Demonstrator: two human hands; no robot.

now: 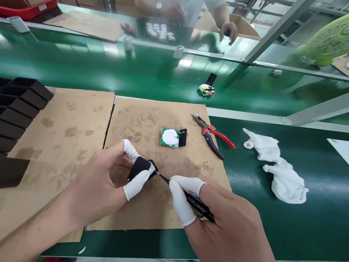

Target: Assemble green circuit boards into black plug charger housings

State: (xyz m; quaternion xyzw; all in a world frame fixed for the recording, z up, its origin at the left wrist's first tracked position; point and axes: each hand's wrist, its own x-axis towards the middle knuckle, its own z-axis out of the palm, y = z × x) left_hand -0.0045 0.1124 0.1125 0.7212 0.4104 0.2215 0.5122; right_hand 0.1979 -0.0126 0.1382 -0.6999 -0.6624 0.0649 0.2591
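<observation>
My left hand (100, 182), with white finger cots on thumb and fingers, pinches a small black case (139, 166) above the cardboard (136, 214). In my right hand (215, 214), also in finger cots, are black tweezers (199, 206) with "ANLIXIN" lettering. Their thin tip meets the right end of the case, near my left thumb. What lies inside the case is hidden. Just beyond my hands rests a green circuit board (170, 137) with a white pad on it and a black piece at its right side.
Red and black pliers (214, 134) lie at the cardboard's right edge, white cloth gloves (286, 178) farther right. Black boxes (21, 105) stand at left. Another board (207, 89) sits on the green belt (136, 78). Across it are a person's hands and a green fan (327, 40).
</observation>
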